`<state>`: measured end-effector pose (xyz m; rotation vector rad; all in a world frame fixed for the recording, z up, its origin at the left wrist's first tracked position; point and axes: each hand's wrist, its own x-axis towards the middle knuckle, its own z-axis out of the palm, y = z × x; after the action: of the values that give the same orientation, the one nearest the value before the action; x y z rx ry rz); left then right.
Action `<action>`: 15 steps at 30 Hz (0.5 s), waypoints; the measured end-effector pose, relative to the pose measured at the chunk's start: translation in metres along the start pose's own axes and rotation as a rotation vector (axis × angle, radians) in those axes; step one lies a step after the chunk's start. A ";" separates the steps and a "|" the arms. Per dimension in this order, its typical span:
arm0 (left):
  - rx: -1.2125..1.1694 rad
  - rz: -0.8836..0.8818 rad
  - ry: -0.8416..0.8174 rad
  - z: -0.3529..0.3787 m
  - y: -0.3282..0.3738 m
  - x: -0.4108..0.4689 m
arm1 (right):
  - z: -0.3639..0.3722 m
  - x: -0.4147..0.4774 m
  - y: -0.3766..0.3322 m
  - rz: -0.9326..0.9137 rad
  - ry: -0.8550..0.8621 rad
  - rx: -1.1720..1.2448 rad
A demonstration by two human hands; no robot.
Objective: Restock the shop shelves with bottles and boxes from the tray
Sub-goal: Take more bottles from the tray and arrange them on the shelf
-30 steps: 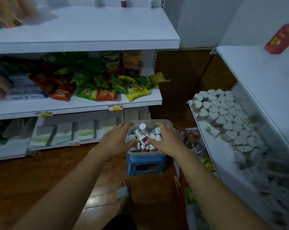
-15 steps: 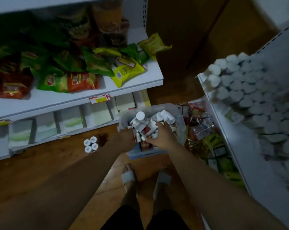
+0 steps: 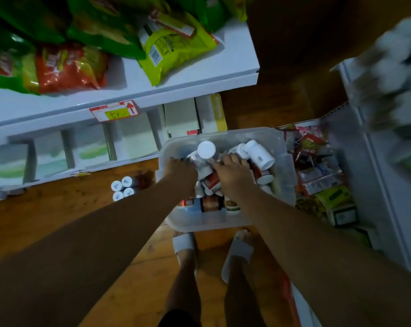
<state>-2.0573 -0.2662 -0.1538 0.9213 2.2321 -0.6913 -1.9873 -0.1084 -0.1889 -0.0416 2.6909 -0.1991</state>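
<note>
Since the bottles (image 3: 258, 156) lie jumbled in the tray (image 3: 223, 223) just beyond my feet (image 3: 244, 234), my left hand (image 3: 180, 167) and right hand (image 3: 234, 172) reach into the pile, likely to pick some out. Whether either grips one, I cannot tell.

Dim, murky light on my forearms (image 3: 93, 244), motion blur over the right-hand bottles (image 3: 393, 67), wide-angle bend at edges.

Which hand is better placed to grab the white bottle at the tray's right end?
Probably right: the right hand is beside the white bottle; the left hand is at the left edge of the tray.
</note>
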 end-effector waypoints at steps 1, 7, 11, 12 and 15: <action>-0.022 0.016 0.003 -0.001 0.000 -0.001 | -0.005 0.001 0.000 -0.001 -0.009 0.004; -0.397 0.059 -0.056 -0.006 0.004 -0.013 | -0.029 -0.020 0.010 0.044 -0.050 0.442; -0.699 0.088 0.012 -0.030 -0.007 -0.041 | -0.072 -0.053 0.018 0.125 -0.043 0.794; -0.804 0.086 0.036 -0.041 -0.015 -0.053 | -0.084 -0.063 0.019 0.146 0.004 0.885; -1.197 0.062 0.153 -0.083 -0.046 -0.096 | -0.135 -0.092 0.021 0.215 0.144 1.093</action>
<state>-2.0661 -0.2812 -0.0193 0.3961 2.1644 0.7454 -1.9620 -0.0635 -0.0320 0.5945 2.3258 -1.5751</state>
